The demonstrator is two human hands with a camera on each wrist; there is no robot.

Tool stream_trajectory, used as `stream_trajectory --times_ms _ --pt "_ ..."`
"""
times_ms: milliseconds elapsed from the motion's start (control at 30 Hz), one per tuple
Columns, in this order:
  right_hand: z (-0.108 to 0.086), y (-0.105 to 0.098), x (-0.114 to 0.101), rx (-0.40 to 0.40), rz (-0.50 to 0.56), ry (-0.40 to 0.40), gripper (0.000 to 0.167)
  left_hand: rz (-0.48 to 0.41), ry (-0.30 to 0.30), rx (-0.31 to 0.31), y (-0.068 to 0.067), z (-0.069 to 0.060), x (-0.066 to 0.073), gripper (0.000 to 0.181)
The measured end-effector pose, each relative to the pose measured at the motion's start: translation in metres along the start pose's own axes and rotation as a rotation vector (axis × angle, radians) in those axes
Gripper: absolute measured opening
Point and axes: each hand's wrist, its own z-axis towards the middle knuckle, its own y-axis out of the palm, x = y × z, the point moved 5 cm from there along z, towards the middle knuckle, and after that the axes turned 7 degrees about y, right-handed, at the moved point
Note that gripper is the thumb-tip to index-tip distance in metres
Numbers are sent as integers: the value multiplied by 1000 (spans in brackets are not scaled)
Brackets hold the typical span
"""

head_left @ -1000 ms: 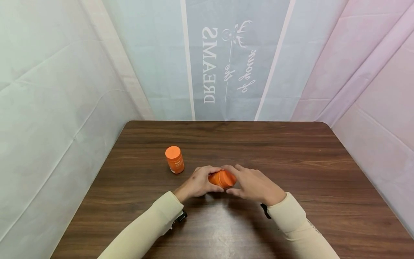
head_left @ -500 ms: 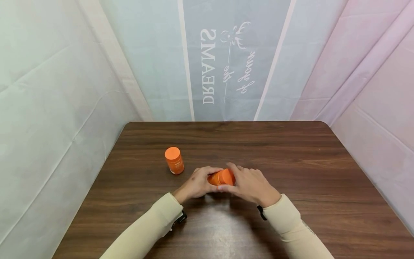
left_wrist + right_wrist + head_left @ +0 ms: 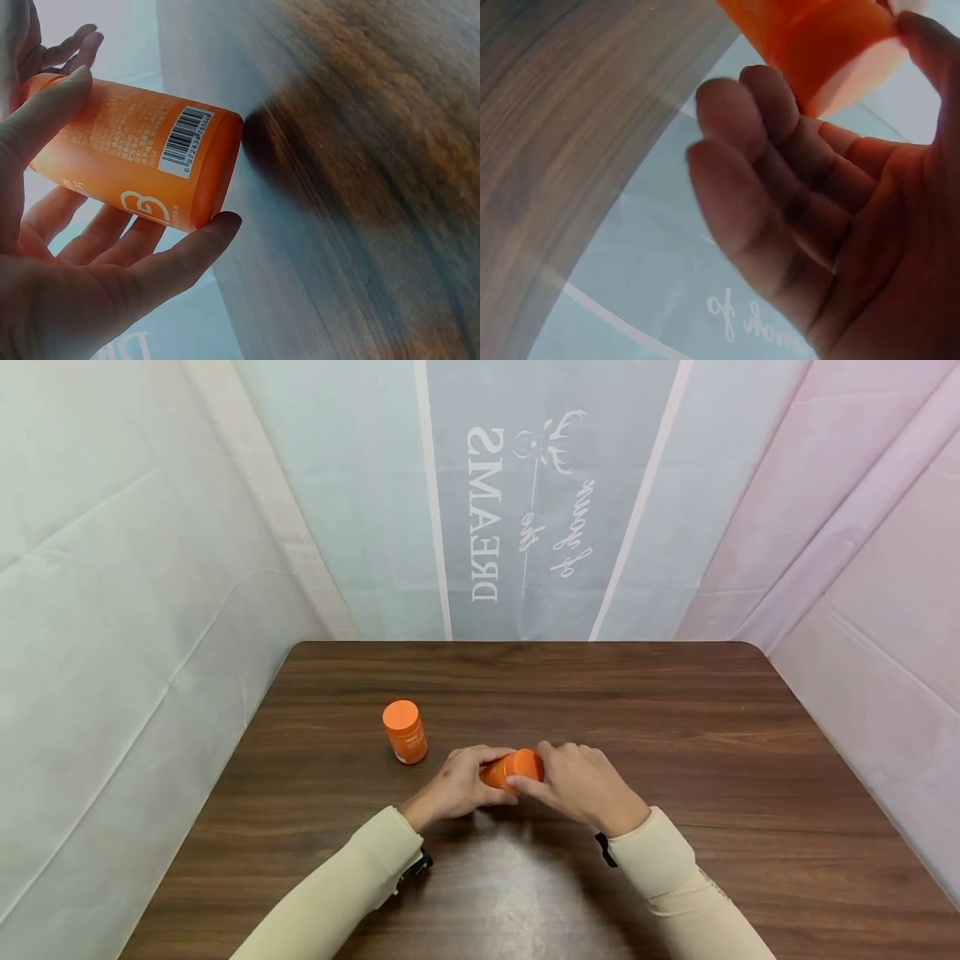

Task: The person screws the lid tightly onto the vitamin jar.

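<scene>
An orange pill bottle is tilted over the table between my two hands. Around its body my left hand grips with thumb and fingers; the left wrist view shows a barcode on the bottle, near its base. My right hand holds the orange lid, thumb on the near side, fingers on the far side. In the right wrist view the lid still sits on the bottle, and several fingers curl below it. Whether the bottle's base touches the table cannot be told.
A second orange bottle, lid on, stands upright on the table to the left of my hands. The dark wooden table is enclosed by pale cloth at both sides and a printed cloth at the back.
My right hand has closed in on the lid, its thumb shifting left and up onto the near side. The left hand and the standing bottle have stayed put.
</scene>
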Motion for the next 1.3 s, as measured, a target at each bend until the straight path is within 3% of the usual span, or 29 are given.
stream_trajectory --times_ms 200,367,633,800,1300 --pt "-4 -2 0 -35 52 -142 64 0 2 -13 1 -1 -2 60" --pt "-6 1 1 -20 78 -214 54 11 12 -9 3 -2 -2 60" --pt "-10 15 5 -21 148 -165 52 64 90 -1 9 -4 1 55" --pt "-13 24 8 -26 193 -125 51 56 106 -3 13 -7 1 54" --pt "-15 35 8 8 217 -138 46 54 136 56 22 -15 -3 52"
